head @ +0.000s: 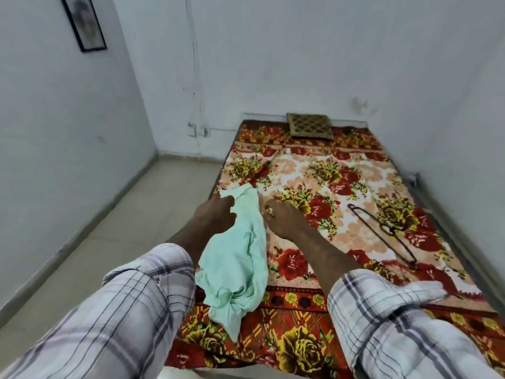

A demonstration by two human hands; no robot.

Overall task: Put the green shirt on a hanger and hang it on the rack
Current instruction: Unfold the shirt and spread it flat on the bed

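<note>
Now — keep left hand (pixel 216 214) fingers clamped on the green shirt (pixel 235 258) dangling above the bed (pixel 341 170); find the collar with the right hand (pixel 284 218) — fingers curled, grip unclear — then reach right for the hanger (pixel 389 230).

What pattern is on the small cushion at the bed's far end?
The small square cushion has a gold lattice pattern; head view.

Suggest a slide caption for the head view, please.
Left hand grips the green shirt over a floral bedspread, right hand close beside it; the hanger lies apart.
</note>
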